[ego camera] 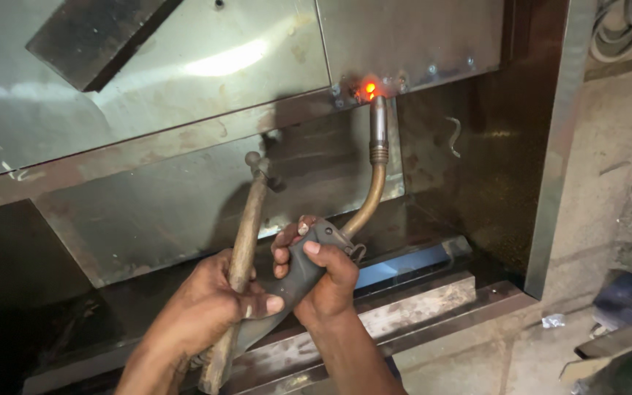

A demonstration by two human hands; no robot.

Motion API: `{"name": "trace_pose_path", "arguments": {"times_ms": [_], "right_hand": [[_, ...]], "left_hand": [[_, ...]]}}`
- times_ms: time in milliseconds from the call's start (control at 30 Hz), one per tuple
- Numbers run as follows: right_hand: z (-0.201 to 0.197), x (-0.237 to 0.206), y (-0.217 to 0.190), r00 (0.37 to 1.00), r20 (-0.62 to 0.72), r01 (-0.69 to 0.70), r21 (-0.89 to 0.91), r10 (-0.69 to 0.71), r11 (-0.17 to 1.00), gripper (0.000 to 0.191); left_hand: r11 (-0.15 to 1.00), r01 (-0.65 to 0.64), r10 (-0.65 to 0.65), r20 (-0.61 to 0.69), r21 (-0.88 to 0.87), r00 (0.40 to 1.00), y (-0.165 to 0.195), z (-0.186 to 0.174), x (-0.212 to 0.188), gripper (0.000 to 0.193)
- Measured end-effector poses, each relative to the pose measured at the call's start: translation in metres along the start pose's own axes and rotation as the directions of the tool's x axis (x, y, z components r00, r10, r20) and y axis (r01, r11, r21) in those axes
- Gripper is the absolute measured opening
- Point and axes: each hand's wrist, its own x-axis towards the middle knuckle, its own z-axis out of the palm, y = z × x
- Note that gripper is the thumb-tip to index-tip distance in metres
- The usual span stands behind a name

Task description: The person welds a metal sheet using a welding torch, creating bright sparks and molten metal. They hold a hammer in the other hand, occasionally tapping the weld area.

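One weld spot (366,90) glows orange at the seam between two steel panels (184,66), at 12 o'clock from the hands. Torch (374,157) nozzle tip sits at the glow. Right hand (323,274) is clenched around the grey torch grip. Left hand (210,303) grasps a wooden-handled hammer (246,241), head up at 11 o'clock. Judgement: tacking under way; several small tacks beside the glow look done, while the seam toward 9 o'clock appears unwelded.
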Motion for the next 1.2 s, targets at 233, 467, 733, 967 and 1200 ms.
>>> {"name": "trace_pose_path", "arguments": {"times_ms": [233, 467, 733, 967, 1200], "right_hand": [[0.002, -0.001, -0.003, 0.997, -0.071, -0.034, -0.024, 0.033, 0.999, 0.03], [0.001, 0.0, -0.001, 0.995, -0.099, -0.028, -0.071, 0.02, 0.997, 0.026], [0.007, -0.008, -0.004, 0.982, -0.175, -0.076, -0.067, 0.063, 0.995, 0.028], [0.013, -0.016, -0.007, 0.994, -0.112, -0.024, -0.074, 0.015, 0.997, 0.036], [0.013, -0.007, -0.003, 0.99, -0.139, -0.011, -0.058, 0.003, 0.998, 0.041]], "left_hand": [[0.997, 0.061, -0.058, -0.042, 0.055, 0.997, -0.005, -0.002, 0.002, 0.047], [1.0, 0.003, -0.003, -0.009, -0.006, 1.0, -0.009, -0.001, 0.002, 0.049], [0.992, 0.125, -0.124, -0.075, 0.008, 0.989, -0.006, -0.001, -0.008, 0.048], [0.996, -0.061, 0.064, 0.047, -0.059, 0.997, -0.003, 0.002, -0.019, 0.043], [0.999, 0.052, -0.051, -0.024, 0.006, 0.998, 0.005, -0.002, -0.011, 0.046]]}}
